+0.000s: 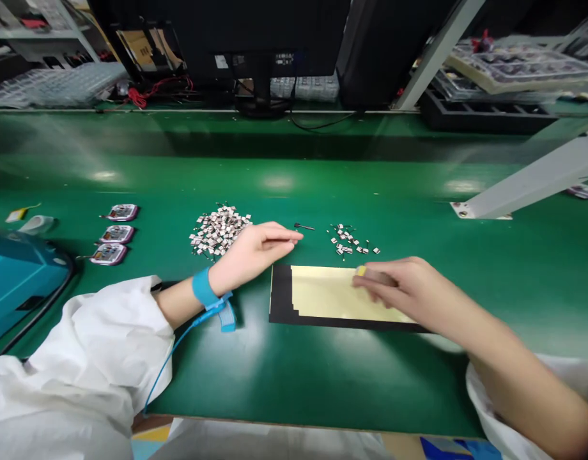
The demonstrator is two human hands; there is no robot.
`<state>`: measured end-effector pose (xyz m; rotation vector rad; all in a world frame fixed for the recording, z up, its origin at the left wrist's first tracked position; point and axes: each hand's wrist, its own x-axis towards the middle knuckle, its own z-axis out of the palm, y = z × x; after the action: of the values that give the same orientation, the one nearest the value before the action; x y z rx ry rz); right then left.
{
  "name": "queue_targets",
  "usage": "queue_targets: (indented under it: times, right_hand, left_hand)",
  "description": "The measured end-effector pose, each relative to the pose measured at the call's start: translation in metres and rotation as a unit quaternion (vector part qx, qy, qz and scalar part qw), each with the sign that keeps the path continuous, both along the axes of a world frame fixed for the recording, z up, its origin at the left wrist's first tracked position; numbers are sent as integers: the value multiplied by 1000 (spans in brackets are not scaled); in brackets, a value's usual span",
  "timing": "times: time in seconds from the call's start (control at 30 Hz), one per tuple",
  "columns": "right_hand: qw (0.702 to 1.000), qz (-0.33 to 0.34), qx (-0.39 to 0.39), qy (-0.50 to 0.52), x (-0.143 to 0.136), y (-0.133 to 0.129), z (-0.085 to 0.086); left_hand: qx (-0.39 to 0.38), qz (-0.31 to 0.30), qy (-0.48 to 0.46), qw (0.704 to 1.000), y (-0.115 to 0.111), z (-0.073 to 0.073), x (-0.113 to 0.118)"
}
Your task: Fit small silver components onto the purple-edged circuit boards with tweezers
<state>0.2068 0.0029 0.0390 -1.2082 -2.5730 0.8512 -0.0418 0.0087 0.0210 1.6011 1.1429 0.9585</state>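
My left hand (263, 248), wearing a blue wrist strap, hovers beside a pile of small silver parts with short dark leads (217, 231). Its fingers stretch out to the right, and nothing shows in them. Above a sheet with a pale yellow face (327, 294) and black border is my right hand (402, 286), blurred by motion. The fingers of that hand are pinched together, with a small yellow patch at their tips; what it is I cannot make out. A smaller group of the silver parts (346, 241) lies just behind the sheet.
A thin dark piece (304, 227) lies between the two groups. Three small open devices (114, 234) sit at left, near a teal machine (23, 281). A monitor (260, 38) and trays (519, 70) stand at the back; a white post (528, 176) rises at right.
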Motion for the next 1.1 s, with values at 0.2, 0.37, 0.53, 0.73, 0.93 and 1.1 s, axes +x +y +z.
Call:
queue_targets:
  times: [0.2, 0.37, 0.53, 0.73, 0.93, 1.1]
  right_hand:
    - [983, 70, 158, -55, -56, -45, -23]
    - [960, 80, 254, -92, -68, -63, -34]
    - [957, 45, 270, -93, -72, -67, -33]
    - [991, 0, 112, -67, -72, -57, -29]
    - [955, -157, -138, 209, -63, -32, -21]
    - [867, -240, -252, 357, -60, -21, -22]
  left_hand:
    - [-49, -55, -10, 997, -25, -20, 21]
    - [-43, -48, -9, 998, -22, -23, 20]
    - [-57, -34, -24, 997, -23, -22, 20]
    - [32, -45, 52, 997, -23, -21, 20]
    - [148, 0, 92, 985, -26, -18, 17]
    - [261, 46, 109, 958, -36, -15, 17]
